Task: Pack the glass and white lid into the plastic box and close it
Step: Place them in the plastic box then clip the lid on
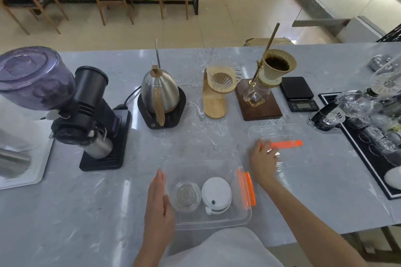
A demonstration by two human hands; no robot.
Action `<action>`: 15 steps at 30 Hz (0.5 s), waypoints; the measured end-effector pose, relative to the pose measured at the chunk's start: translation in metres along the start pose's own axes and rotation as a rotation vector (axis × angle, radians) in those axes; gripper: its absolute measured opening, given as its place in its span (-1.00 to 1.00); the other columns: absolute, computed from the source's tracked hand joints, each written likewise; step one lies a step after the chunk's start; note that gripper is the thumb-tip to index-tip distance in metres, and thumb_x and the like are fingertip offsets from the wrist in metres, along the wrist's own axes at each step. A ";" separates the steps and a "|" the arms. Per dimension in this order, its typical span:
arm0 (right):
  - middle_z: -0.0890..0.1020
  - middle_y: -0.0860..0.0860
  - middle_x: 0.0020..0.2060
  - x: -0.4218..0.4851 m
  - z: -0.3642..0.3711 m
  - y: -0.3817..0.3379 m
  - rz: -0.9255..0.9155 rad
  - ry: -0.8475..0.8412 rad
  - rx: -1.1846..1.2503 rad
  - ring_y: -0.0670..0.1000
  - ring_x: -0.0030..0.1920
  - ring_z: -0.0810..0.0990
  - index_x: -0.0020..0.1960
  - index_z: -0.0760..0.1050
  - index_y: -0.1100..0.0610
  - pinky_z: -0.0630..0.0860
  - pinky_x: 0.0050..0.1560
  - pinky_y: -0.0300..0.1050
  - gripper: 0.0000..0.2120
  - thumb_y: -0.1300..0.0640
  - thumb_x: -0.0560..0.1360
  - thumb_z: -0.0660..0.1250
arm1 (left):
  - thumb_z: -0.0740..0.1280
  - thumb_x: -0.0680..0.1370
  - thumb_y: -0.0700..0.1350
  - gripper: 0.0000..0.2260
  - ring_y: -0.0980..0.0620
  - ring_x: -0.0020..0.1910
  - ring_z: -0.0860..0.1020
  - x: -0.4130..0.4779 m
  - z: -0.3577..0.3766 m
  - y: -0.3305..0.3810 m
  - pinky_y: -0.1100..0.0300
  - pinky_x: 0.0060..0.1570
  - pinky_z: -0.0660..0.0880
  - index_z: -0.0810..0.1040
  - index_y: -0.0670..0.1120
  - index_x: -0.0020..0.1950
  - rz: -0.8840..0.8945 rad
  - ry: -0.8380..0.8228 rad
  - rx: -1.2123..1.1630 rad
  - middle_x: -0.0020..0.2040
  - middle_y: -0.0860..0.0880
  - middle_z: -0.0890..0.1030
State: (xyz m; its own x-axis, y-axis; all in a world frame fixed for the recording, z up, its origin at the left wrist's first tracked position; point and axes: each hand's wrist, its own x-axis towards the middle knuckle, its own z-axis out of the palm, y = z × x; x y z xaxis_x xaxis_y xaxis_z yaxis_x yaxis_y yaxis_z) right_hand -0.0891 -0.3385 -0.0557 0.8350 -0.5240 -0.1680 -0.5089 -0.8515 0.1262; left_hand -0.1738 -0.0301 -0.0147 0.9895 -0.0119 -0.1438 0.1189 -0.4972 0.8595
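The clear glass cup and round white lid sit in the transparent plastic box. Your left hand lies straight-fingered on its 9 o'clock wall. Your right hand, blurred, touches the orange-clipped cover at 1 o'clock, grip unclear. Swung low, that cover could topple the cup.

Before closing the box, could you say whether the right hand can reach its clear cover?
Likely yes: the right hand is at the near edge of the clear cover, with nothing between them.

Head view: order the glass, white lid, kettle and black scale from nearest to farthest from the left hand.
1. glass, in the plastic box, right beside the left hand.
2. white lid, in the box, right of the glass.
3. kettle, at the back, centre.
4. black scale, back right.
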 end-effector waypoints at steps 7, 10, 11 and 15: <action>0.62 0.16 0.03 0.020 -0.065 0.009 -0.087 0.124 0.016 0.16 -0.06 0.64 0.36 0.29 0.24 0.57 -0.15 -0.04 -0.63 0.25 0.57 0.20 | 0.04 0.68 -0.33 -0.33 0.13 0.61 0.11 -0.001 -0.001 0.000 -0.01 0.60 0.07 -0.02 0.44 0.43 0.014 -0.022 -0.083 0.63 0.12 0.13; 0.59 0.11 -0.30 0.002 -0.097 0.007 -0.106 0.240 0.318 0.10 -0.40 0.49 0.41 0.32 0.18 0.38 -0.38 -0.09 -0.59 0.22 0.56 0.18 | 0.04 0.71 -0.24 -0.42 0.15 0.62 0.05 -0.001 -0.002 -0.005 -0.04 0.61 0.00 -0.03 0.43 0.45 -0.002 -0.062 -0.117 0.63 0.16 0.10; 0.57 0.09 -0.35 -0.006 -0.105 0.005 -0.133 0.248 0.372 0.09 -0.42 0.48 0.43 0.31 0.15 0.36 -0.37 -0.09 -0.60 0.19 0.60 0.16 | 0.04 0.71 -0.21 -0.44 0.15 0.62 0.04 0.000 -0.002 -0.006 -0.04 0.61 0.00 -0.03 0.41 0.46 -0.008 -0.072 -0.124 0.63 0.18 0.09; 0.56 0.06 -0.25 -0.036 -0.133 0.012 -0.148 0.199 0.539 0.15 -0.22 0.58 0.40 0.33 0.11 0.37 -0.23 -0.05 -0.68 0.07 0.69 0.06 | 0.03 0.71 -0.09 -0.54 0.22 0.61 0.03 0.001 -0.003 -0.004 -0.02 0.61 0.02 0.00 0.33 0.51 -0.051 -0.074 -0.117 0.61 0.28 0.08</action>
State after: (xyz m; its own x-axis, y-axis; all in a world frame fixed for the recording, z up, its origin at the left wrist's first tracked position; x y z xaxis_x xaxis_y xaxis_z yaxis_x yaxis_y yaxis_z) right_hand -0.0978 -0.3273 0.0822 0.9021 -0.4290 0.0472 -0.3747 -0.8329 -0.4073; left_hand -0.1732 -0.0262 -0.0166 0.9737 -0.0551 -0.2209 0.1821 -0.3939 0.9009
